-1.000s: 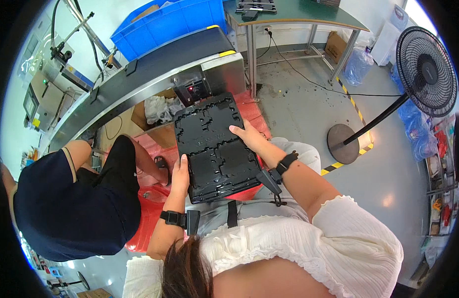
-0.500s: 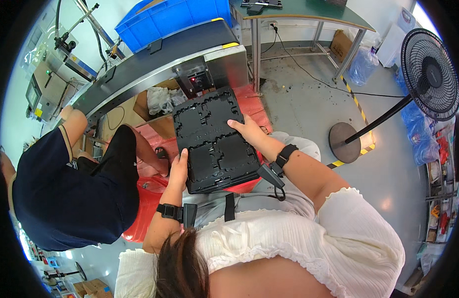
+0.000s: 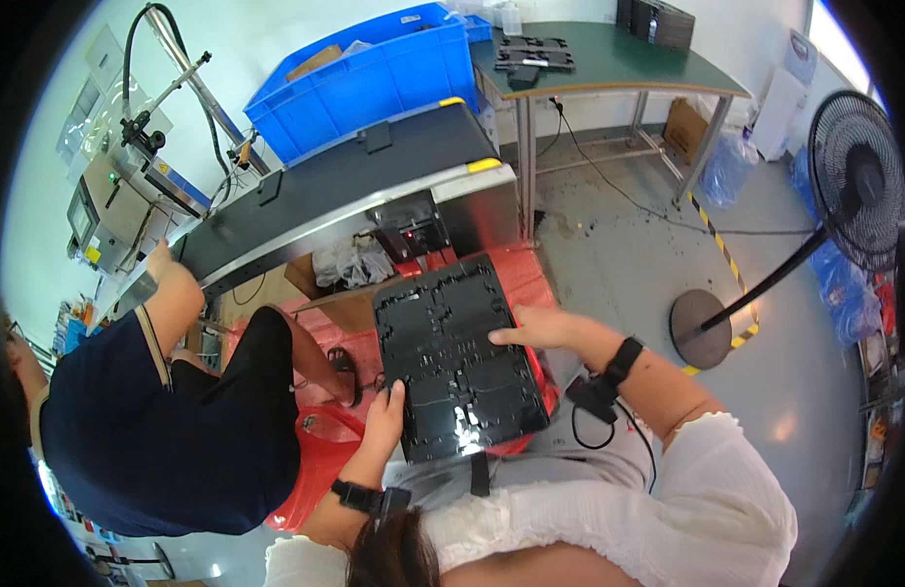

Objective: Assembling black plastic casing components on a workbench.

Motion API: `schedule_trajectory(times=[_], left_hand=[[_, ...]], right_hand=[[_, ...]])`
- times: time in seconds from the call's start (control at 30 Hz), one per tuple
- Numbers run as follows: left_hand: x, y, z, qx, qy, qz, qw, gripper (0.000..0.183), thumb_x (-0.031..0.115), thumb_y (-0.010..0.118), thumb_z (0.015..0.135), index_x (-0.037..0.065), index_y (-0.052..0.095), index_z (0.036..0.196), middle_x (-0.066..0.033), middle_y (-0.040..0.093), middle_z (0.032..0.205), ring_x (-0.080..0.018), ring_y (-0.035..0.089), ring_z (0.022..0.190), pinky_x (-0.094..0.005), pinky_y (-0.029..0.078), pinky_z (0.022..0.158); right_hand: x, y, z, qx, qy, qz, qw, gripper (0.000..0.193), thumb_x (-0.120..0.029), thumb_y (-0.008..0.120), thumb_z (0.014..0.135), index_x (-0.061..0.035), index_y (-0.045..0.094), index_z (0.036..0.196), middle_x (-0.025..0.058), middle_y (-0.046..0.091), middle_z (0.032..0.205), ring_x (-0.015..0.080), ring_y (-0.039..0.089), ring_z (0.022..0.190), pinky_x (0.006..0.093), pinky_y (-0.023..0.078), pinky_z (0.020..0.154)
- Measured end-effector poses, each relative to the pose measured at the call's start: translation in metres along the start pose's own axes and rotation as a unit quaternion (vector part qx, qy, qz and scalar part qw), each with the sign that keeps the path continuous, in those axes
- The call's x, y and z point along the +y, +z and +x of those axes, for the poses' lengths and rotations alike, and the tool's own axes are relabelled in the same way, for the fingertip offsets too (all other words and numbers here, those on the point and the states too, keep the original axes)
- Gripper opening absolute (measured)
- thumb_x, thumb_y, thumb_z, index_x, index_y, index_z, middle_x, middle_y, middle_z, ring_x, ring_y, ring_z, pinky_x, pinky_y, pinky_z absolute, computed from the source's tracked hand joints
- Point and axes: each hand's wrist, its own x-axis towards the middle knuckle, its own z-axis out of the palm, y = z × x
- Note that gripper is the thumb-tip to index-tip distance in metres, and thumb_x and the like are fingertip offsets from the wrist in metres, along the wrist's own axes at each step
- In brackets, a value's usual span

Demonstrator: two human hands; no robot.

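Note:
A black moulded plastic tray with stepped recesses lies in front of me, just above my lap. It appears to be a stack of such trays, though the lower layers are mostly hidden. My left hand grips its left edge near the close corner, thumb along the side. Across from it, my right hand holds the right edge with the thumb on top; the other fingers are out of sight beneath. Light glints off the tray's near end. Dark straps circle both my wrists.
Ahead runs a conveyor carrying flat black pieces, with a blue crate behind it. A green table holds black trays. To my right stands a fan. A co-worker in a dark shirt sits close on my left.
My view has tilted up, so the scene sits lower in the picture. The tray's top now catches a bright reflection near me. Both hands keep their hold on its sides.

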Motion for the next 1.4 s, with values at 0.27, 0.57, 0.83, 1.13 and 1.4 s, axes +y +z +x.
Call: schedule_trajectory(times=[0.27, 0.57, 0.83, 1.13, 1.4], left_hand=[[0.139, -0.124, 0.102, -0.015, 0.328, 0.219, 0.919, 0.028, 0.021, 0.057, 0.086, -0.002, 0.06, 0.101, -0.0182, 0.062, 0.089, -0.0284, 0.061, 0.084, -0.0356, 0.047, 0.075], [0.2, -0.158, 0.374, 0.168, 0.293, 0.479, 0.81, 0.074, 0.043, 0.063, 0.077, 0.011, 0.035, 0.137, -0.0194, 0.022, 0.145, -0.0352, 0.019, 0.135, -0.0401, 0.02, 0.11], [0.178, -0.146, 0.407, 0.059, 0.349, 0.512, 0.783, 0.057, 0.037, 0.057, 0.084, 0.014, 0.041, 0.133, -0.0169, 0.045, 0.127, -0.0329, 0.046, 0.114, -0.0384, 0.037, 0.098], [0.198, -0.087, 0.308, 0.143, 0.373, 0.739, 0.543, 0.062, -0.001, 0.046, 0.08, 0.026, 0.034, 0.134, -0.0144, 0.05, 0.097, -0.033, 0.053, 0.088, -0.0417, 0.048, 0.072], [0.2, -0.066, 0.171, 0.097, 0.459, 0.496, 0.731, 0.047, 0.029, 0.052, 0.086, 0.0, 0.045, 0.123, -0.0206, 0.049, 0.106, -0.0373, 0.048, 0.097, -0.0431, 0.039, 0.086]], right_hand=[[-0.164, -0.167, 0.134, 0.007, -0.254, -0.214, 0.943, 0.064, -0.032, 0.071, 0.073, 0.0027, 0.049, 0.121, 0.0206, 0.055, 0.116, 0.0292, 0.054, 0.107, 0.0383, 0.043, 0.091], [-0.186, -0.142, 0.274, 0.13, 0.049, -0.354, 0.925, 0.052, -0.043, 0.065, 0.076, -0.0036, 0.062, 0.11, 0.0191, 0.057, 0.117, 0.0346, 0.056, 0.105, 0.0423, 0.043, 0.09], [-0.152, -0.142, 0.186, 0.147, -0.082, -0.063, 0.984, 0.038, -0.027, 0.071, 0.071, 0.0056, 0.064, 0.088, 0.0123, 0.063, 0.074, 0.0198, 0.06, 0.067, 0.0321, 0.047, 0.058], [-0.066, -0.003, 0.036, 0.048, -0.015, -0.067, 0.996, 0.049, -0.043, 0.067, 0.075, 0.0051, 0.062, 0.08, 0.016, 0.063, 0.073, 0.0252, 0.062, 0.068, 0.0362, 0.047, 0.062], [-0.046, 0.019, 0.01, 0.141, -0.093, -0.314, 0.934, 0.055, -0.05, 0.058, 0.079, 0.003, 0.057, 0.095, 0.0196, 0.058, 0.102, 0.0313, 0.057, 0.096, 0.041, 0.046, 0.078]])
